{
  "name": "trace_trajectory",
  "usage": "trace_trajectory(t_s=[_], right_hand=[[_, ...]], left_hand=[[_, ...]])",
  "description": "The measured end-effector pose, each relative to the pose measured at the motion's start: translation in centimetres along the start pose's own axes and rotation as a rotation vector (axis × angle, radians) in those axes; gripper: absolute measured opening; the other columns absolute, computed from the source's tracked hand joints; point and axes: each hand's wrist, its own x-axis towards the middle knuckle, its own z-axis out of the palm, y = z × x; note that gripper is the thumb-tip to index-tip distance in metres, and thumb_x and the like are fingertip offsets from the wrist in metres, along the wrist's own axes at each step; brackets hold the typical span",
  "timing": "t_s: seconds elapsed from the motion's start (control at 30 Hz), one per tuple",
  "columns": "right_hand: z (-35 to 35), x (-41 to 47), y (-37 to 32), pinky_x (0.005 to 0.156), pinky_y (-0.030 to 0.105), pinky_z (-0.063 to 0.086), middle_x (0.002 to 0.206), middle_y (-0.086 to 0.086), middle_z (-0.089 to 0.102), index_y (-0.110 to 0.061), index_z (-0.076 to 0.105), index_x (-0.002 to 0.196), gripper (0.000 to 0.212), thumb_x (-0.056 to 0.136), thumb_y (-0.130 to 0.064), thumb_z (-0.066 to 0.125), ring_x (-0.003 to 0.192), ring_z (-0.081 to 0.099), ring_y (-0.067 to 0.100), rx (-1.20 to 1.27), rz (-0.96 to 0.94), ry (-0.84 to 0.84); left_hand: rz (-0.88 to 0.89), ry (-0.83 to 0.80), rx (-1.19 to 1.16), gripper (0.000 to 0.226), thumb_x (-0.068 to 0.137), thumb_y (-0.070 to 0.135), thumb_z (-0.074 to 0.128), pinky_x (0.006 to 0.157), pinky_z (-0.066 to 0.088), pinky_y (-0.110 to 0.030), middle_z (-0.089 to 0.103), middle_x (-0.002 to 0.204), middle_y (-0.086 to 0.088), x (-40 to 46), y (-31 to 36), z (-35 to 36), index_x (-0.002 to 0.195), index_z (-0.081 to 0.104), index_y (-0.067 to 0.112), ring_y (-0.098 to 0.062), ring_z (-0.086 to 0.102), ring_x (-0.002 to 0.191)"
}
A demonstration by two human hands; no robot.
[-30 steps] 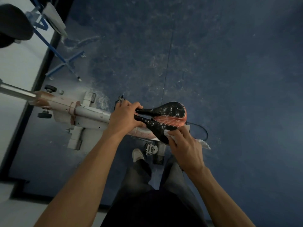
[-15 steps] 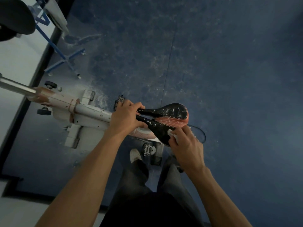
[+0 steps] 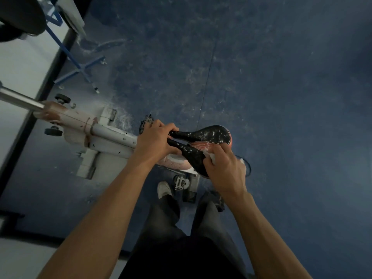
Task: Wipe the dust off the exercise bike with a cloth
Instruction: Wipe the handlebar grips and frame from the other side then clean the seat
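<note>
The exercise bike (image 3: 112, 137) stands below me on the blue floor, its white and pink frame running left to right. Its black split saddle (image 3: 209, 135) with a red centre is speckled with dust. My left hand (image 3: 155, 141) grips the narrow nose of the saddle. My right hand (image 3: 225, 170) holds a white cloth (image 3: 211, 156) bunched in its fingers and presses it against the near half of the saddle. Most of the cloth is hidden under that hand; a corner shows beyond it.
A silver post (image 3: 18, 99) juts left from the frame, with black knobs (image 3: 62, 98) beside it. A pedal (image 3: 181, 182) and my white shoe (image 3: 164, 189) sit under the saddle. A blue metal stand (image 3: 80, 67) and a black round object (image 3: 22, 17) are at upper left.
My right hand with the cloth has slid a little up and along the near half of the saddle toward its red centre. My left hand keeps its grip on the nose.
</note>
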Motion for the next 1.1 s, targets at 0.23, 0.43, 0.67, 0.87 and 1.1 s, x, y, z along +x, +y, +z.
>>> trace_trajectory(t_s=[0.23, 0.43, 0.67, 0.87, 1.1], right_hand=[[-0.3, -1.2, 0.9, 0.051, 0.029, 0.043, 0.090, -0.007, 0.057, -0.020, 0.056, 0.086, 0.012, 0.095, -0.027, 0.059, 0.070, 0.058, 0.016, -0.001, -0.002, -0.047], [0.3, 0.6, -0.7, 0.053, 0.030, 0.041, 0.093, -0.004, 0.059, -0.017, 0.059, 0.090, 0.012, 0.097, -0.026, 0.059, 0.067, 0.054, 0.016, 0.040, -0.047, -0.022], [0.5, -2.3, 0.3, 0.048, 0.029, 0.043, 0.089, -0.008, 0.055, -0.015, 0.060, 0.084, 0.019, 0.098, -0.026, 0.064, 0.062, 0.049, 0.011, 0.038, -0.118, -0.019], [1.3, 0.1, -1.7, 0.049, 0.023, 0.033, 0.101, -0.004, 0.062, -0.016, 0.068, 0.101, 0.012, 0.099, -0.027, 0.062, 0.066, 0.057, 0.013, 0.052, -0.156, 0.023], [0.7, -3.0, 0.5, 0.051, 0.017, 0.029, 0.094, -0.007, 0.056, -0.017, 0.065, 0.095, 0.014, 0.099, -0.030, 0.060, 0.064, 0.051, 0.008, 0.047, -0.190, -0.040]], left_hand=[[0.012, 0.010, -0.005, 0.074, 0.064, 0.062, 0.085, 0.080, 0.042, -0.033, 0.050, 0.119, 0.002, 0.0, -0.3, 0.0, 0.129, 0.057, 0.040, -0.023, 0.044, 0.116], [0.002, 0.005, -0.015, 0.073, 0.065, 0.061, 0.085, 0.082, 0.046, -0.038, 0.050, 0.120, 0.002, 0.0, -0.1, 0.0, 0.129, 0.057, 0.040, -0.023, 0.044, 0.119], [0.022, 0.030, -0.011, 0.074, 0.065, 0.065, 0.083, 0.080, 0.040, -0.032, 0.049, 0.119, 0.002, -0.2, -0.5, 0.2, 0.129, 0.057, 0.040, -0.023, 0.044, 0.117], [0.010, 0.022, -0.031, 0.075, 0.064, 0.063, 0.083, 0.083, 0.045, -0.037, 0.050, 0.121, 0.001, -0.2, -0.2, 0.2, 0.130, 0.058, 0.039, -0.023, 0.043, 0.117], [0.009, 0.021, -0.015, 0.074, 0.063, 0.062, 0.085, 0.082, 0.045, -0.037, 0.050, 0.120, 0.002, 0.0, -0.4, 0.2, 0.128, 0.056, 0.041, -0.024, 0.044, 0.116]])
